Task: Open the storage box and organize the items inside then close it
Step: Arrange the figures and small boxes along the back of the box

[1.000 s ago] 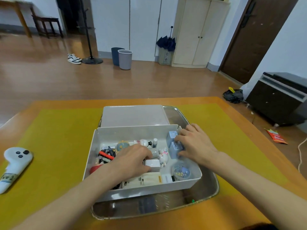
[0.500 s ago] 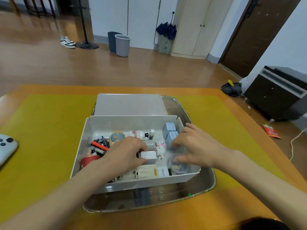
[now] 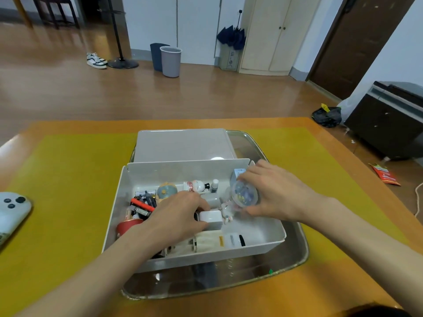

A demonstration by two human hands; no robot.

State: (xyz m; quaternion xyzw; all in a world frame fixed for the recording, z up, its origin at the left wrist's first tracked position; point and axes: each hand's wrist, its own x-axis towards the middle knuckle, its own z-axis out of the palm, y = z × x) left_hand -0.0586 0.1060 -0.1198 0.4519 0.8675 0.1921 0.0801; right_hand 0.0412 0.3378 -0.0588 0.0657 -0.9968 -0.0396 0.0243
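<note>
The white storage box [image 3: 187,170] stands open on a metal tray [image 3: 295,255], and its flat lid [image 3: 183,145] lies just behind it. Small items fill the box: a red marker [image 3: 140,204], batteries, a white doll figure [image 3: 196,186], a red cup [image 3: 127,226] and a flat pack [image 3: 210,241] along the front wall. My left hand [image 3: 180,216] lies inside the box with its fingers closed on a white charger block [image 3: 211,218]. My right hand [image 3: 272,193] holds a clear round container [image 3: 244,195] lifted and tilted at the box's right side, beside a pale blue box [image 3: 238,173].
A yellow mat [image 3: 68,179] covers the wooden table [image 3: 343,294]. A white game controller [image 3: 12,210] lies at the left edge. Beyond the table lie wooden floor, two bins [image 3: 170,61], a cupboard and a dark cabinet [image 3: 389,120] at the right.
My right hand moved from the blue boxes to the front right corner, took the clear round container and lifted it toward the back right. My left hand stayed at the charger block.
</note>
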